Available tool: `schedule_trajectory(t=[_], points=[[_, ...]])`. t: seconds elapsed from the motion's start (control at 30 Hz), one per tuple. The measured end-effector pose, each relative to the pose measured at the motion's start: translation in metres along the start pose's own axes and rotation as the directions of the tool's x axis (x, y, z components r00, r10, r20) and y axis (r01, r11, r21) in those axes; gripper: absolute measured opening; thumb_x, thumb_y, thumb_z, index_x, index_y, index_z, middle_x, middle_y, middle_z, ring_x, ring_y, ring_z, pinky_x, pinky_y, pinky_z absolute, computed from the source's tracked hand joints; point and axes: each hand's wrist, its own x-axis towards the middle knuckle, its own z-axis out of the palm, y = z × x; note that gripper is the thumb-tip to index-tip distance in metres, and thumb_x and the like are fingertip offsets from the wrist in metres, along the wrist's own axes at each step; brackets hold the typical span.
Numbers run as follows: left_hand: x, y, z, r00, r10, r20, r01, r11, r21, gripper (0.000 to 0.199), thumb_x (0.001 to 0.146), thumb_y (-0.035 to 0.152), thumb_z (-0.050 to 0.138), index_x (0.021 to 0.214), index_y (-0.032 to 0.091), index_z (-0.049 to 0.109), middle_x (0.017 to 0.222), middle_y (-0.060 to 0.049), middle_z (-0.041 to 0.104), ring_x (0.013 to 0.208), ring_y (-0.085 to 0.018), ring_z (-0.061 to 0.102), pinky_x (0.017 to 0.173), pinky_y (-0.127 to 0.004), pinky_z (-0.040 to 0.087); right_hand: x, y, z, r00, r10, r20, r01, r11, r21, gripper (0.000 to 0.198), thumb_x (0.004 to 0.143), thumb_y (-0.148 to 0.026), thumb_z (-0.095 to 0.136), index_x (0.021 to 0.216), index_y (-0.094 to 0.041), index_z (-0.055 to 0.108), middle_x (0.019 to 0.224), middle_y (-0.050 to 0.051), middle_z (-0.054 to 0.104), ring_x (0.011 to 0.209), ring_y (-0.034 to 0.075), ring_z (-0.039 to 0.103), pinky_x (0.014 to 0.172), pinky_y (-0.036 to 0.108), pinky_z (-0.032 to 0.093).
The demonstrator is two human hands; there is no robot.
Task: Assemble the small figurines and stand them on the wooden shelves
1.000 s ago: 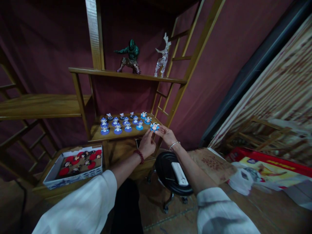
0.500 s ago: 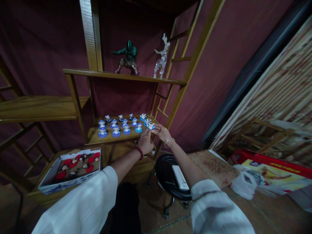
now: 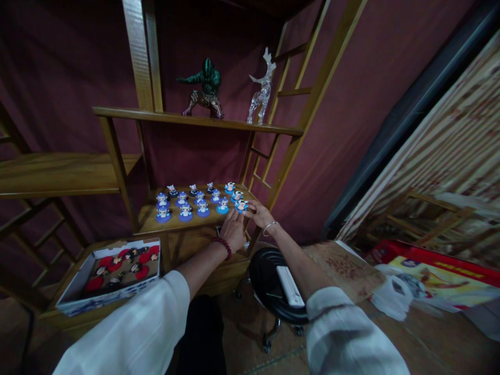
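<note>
Both hands meet at a small blue-based figurine (image 3: 241,205) at the right front of a wooden shelf (image 3: 150,224). My left hand (image 3: 233,232), with a dark red bead bracelet, has its fingers closed at the figurine's near side. From the right, my right hand (image 3: 261,214), wearing a silver bangle, pinches its edge. Two more blue-based figurines stand just behind, one of them the rear figurine (image 3: 229,187). To the left are rows of purple-based figurines (image 3: 186,211), with small dark-based figurines (image 3: 193,189) at the back.
A cardboard box (image 3: 113,276) of red-and-black figurines sits at lower left. Above, a green-and-brown statue (image 3: 205,88) and a clear deer ornament (image 3: 261,91) stand on the upper shelf (image 3: 164,117). A black stool (image 3: 265,281) carries a white box (image 3: 289,286).
The held figurine has come down slightly onto the shelf front, both hands staying on it. The view has shifted a little.
</note>
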Motion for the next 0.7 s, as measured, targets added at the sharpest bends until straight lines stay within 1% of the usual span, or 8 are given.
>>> schedule_trajectory(t=[0.17,0.3,0.5,0.57,0.7], points=[[0.001,-0.001,0.0,1.0,0.004,-0.001,-0.004,0.999,0.042,0.057,0.065,0.01,0.044,0.12,-0.004,0.04,0.13,-0.024,0.038,0.126,-0.028,0.027,0.106,-0.04,0.019,-0.001,-0.01,-0.003,0.996,0.024,0.081,-0.022,1.0,-0.021,0.048,0.058,-0.026,0.07,0.104,-0.022,0.055,0.095,0.0,0.065,0.098,0.018,0.057,0.093,0.037,0.041],[0.003,-0.004,0.003,1.0,0.009,-0.021,-0.009,1.0,0.026,0.053,0.064,0.009,0.044,0.117,0.0,0.044,0.127,-0.022,0.042,0.125,-0.027,0.029,0.106,-0.042,0.019,-0.002,-0.018,-0.004,0.989,0.03,0.142,-0.029,1.0,-0.008,0.047,0.058,-0.024,0.069,0.104,-0.021,0.056,0.095,0.0,0.066,0.098,0.017,0.057,0.093,0.036,0.04],[0.0,-0.01,0.007,0.998,0.045,-0.042,-0.045,0.999,0.012,0.053,0.065,0.01,0.044,0.116,-0.001,0.044,0.127,-0.023,0.041,0.123,-0.027,0.031,0.105,-0.042,0.021,0.002,-0.02,-0.01,0.982,0.02,0.185,-0.027,0.999,0.033,0.05,0.058,-0.016,0.066,0.107,-0.021,0.055,0.099,0.0,0.065,0.103,0.017,0.055,0.096,0.037,0.037],[-0.001,-0.01,0.008,0.998,0.036,-0.048,-0.036,0.999,0.001,0.054,0.064,0.009,0.043,0.117,-0.001,0.042,0.128,-0.023,0.039,0.124,-0.028,0.029,0.105,-0.042,0.021,0.005,-0.017,-0.013,0.985,0.046,0.166,-0.054,0.998,0.043,0.046,0.061,-0.014,0.062,0.106,-0.021,0.056,0.1,0.001,0.065,0.103,0.016,0.055,0.096,0.037,0.037],[-0.002,-0.006,0.009,0.999,0.01,-0.052,-0.011,1.0,-0.024,0.058,0.062,0.007,0.043,0.119,0.0,0.04,0.133,-0.022,0.035,0.129,-0.027,0.021,0.106,-0.044,0.018,0.013,-0.009,-0.015,0.993,0.111,0.034,-0.113,0.992,0.049,0.036,0.064,-0.012,0.057,0.099,-0.018,0.058,0.098,0.004,0.065,0.096,0.016,0.058,0.094,0.038,0.038]])
